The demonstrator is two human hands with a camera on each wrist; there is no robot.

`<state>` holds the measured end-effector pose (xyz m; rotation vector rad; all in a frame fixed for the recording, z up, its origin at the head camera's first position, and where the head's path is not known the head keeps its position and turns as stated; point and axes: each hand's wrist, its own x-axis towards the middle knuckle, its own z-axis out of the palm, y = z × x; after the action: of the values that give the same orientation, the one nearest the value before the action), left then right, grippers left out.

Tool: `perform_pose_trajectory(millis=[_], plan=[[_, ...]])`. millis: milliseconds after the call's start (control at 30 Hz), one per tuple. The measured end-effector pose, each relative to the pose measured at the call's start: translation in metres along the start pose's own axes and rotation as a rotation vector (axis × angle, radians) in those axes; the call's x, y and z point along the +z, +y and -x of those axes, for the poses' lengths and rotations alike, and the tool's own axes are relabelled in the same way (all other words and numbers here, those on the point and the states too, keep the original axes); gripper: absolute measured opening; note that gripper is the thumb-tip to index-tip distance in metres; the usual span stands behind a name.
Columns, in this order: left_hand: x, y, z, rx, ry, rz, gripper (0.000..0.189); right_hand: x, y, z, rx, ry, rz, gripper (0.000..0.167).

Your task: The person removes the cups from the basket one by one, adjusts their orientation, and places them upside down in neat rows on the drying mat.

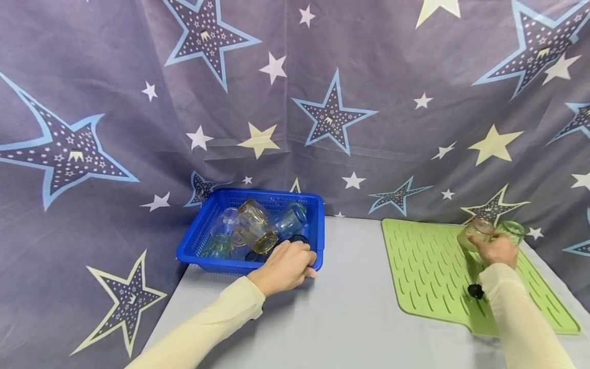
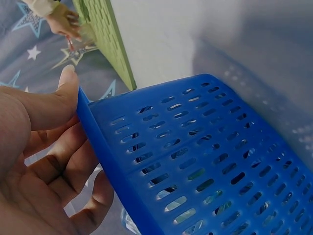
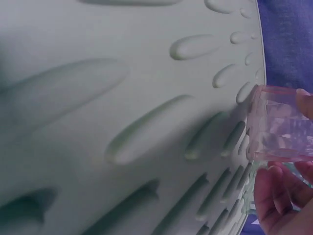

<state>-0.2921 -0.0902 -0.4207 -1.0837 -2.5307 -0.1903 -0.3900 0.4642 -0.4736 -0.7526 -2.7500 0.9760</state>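
Note:
My left hand [image 1: 288, 266] grips the front right rim of a blue basket [image 1: 203, 260]. In the left wrist view its thumb [image 2: 68, 81] lies on one side of the rim and the fingers curl on the other. Inside the basket lie an amber glass mug [image 1: 253, 220], a blue glass [image 1: 290, 220] and a green glass [image 1: 217, 247], jumbled together. My right hand [image 1: 500, 251] holds a pink-tinted glass [image 1: 477, 230] at the far part of a green mat [image 1: 424, 271]. In the right wrist view this glass [image 3: 276, 125] meets the mat's surface. A second green glass [image 1: 513, 230] stands right behind the hand.
A white table [image 1: 350, 302] lies between basket and mat. Behind it hangs a grey-purple curtain [image 1: 396, 154] with stars, close to the back edges of both. A small black device [image 1: 476, 291] sits by my right wrist.

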Motion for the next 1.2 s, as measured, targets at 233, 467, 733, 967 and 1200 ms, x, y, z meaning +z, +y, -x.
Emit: perform_pose_trajectory(millis=[233,467,733,967,1200], plan=[[0.006,0.006,0.002,-0.005,-0.026,0.023,0.039,-0.002,0.007,0.002,-0.029,-0.006,0.067,0.098],[0.007,0.004,0.003,-0.005,-0.004,0.014,0.039,-0.001,0.002,0.003,-0.044,-0.015,0.089,0.096],[0.002,-0.001,0.000,0.003,0.007,0.010,0.039,-0.005,-0.009,0.003,-0.044,-0.057,0.129,0.092],[0.001,0.001,-0.002,-0.005,-0.021,0.007,0.038,-0.009,-0.006,0.004,-0.098,-0.073,0.235,0.078],[0.002,0.001,0.000,-0.004,-0.021,0.023,0.038,-0.016,-0.017,0.015,-0.154,-0.122,0.327,0.075]])
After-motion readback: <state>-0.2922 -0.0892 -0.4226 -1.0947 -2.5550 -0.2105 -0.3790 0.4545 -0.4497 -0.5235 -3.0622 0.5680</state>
